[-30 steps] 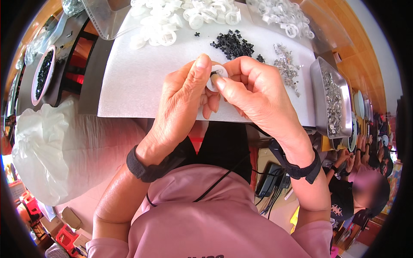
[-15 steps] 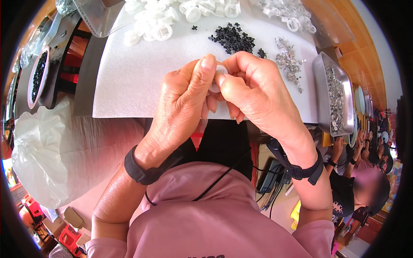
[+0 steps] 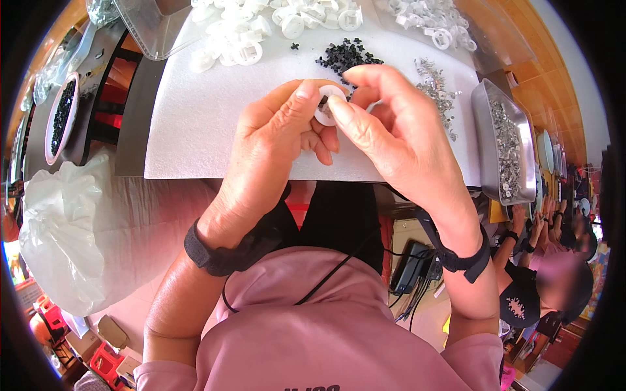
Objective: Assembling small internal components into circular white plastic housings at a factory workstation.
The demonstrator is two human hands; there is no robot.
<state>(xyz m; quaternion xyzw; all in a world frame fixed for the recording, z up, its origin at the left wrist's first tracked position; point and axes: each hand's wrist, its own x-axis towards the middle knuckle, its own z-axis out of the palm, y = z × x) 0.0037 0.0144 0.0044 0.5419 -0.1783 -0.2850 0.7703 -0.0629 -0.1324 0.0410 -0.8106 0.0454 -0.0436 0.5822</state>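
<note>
My left hand [image 3: 270, 133] pinches a small white round plastic part [image 3: 322, 118] between its thumb and fingers, just above the near edge of the white sheet. A small dark piece shows in the middle of this part. My right hand [image 3: 399, 130] is open beside it, with the thumb tip over the part's right side and the index finger lifted away. Whether that thumb presses on the part, I cannot tell. Beyond my hands lies a pile of small black cross-shaped pieces [image 3: 344, 55]. Small clear and silvery pieces [image 3: 435, 85] lie scattered further right.
White round parts [image 3: 244, 29] are heaped at the back of the white foam sheet [image 3: 189, 117]. A metal tray [image 3: 486, 140] of small silvery pieces stands at right. A bowl [image 3: 50, 140] of black pieces is at far left, above a white plastic bag [image 3: 65, 228]. Other people sit at right.
My right index finger has lifted off the white part and the right hand has opened. The part now faces up more and shows its dark middle. My left hand keeps its hold.
</note>
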